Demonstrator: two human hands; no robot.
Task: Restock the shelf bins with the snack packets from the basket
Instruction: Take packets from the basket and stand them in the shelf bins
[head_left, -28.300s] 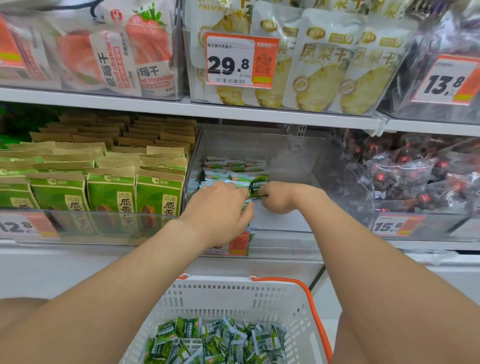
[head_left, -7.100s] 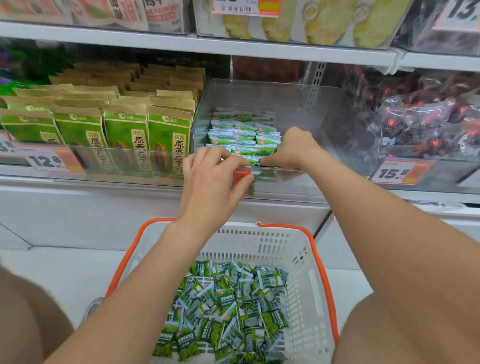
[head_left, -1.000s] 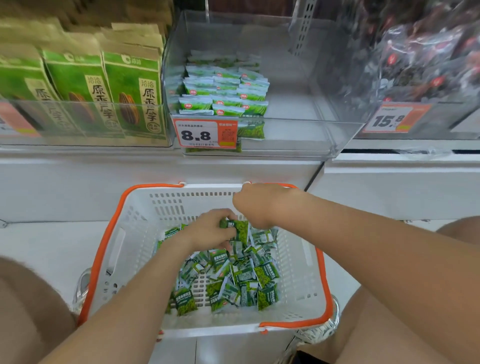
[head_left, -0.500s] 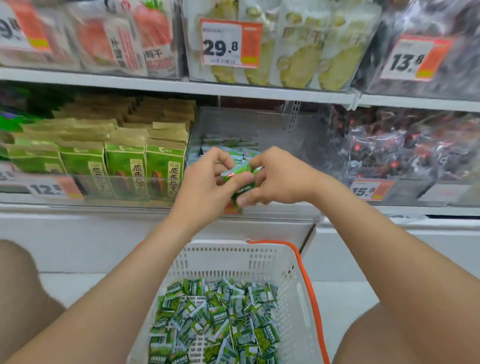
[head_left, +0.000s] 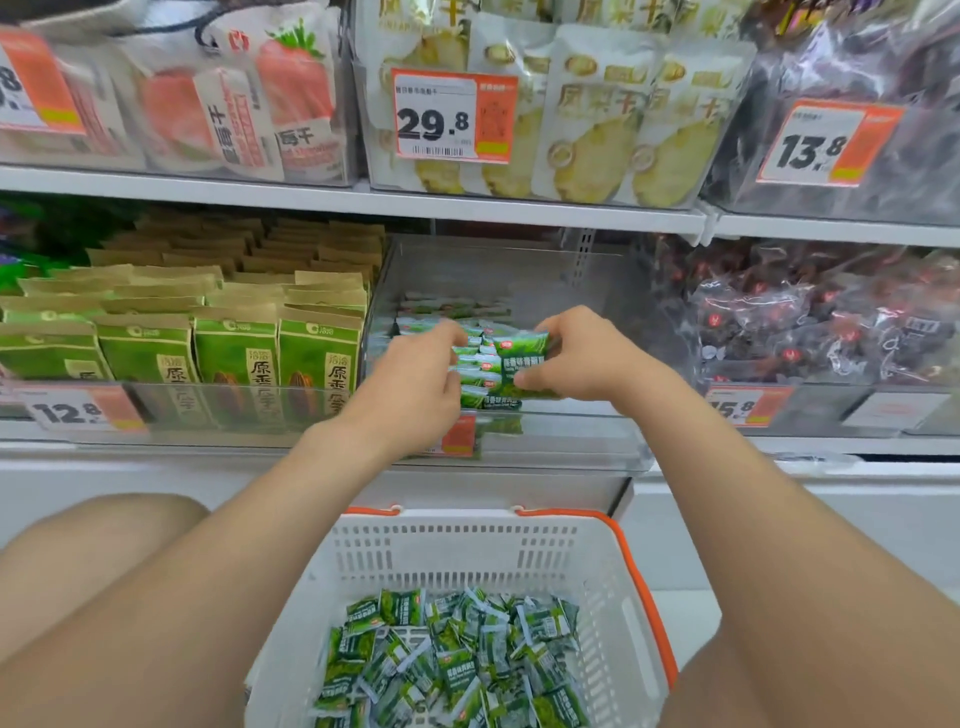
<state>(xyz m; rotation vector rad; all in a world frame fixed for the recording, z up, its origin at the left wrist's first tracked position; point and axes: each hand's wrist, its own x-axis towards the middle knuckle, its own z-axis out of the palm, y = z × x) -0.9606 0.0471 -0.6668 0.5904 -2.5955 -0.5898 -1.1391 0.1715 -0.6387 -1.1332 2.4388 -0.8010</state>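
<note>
Between both sets of fingers: small green foil snack packets (head_left: 522, 364), right hand (head_left: 582, 353) and left hand (head_left: 415, 379) each gripping them above the clear plastic shelf bin (head_left: 571, 447). Step: placing. Next: lower onto the stacked row, release. White slotted basket (head_left: 457, 551) below holds more.

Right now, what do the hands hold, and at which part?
The right hand pinches a green snack packet at its right edge, over the clear bin. The left hand touches the stacked packets; its grip is hidden.
</note>
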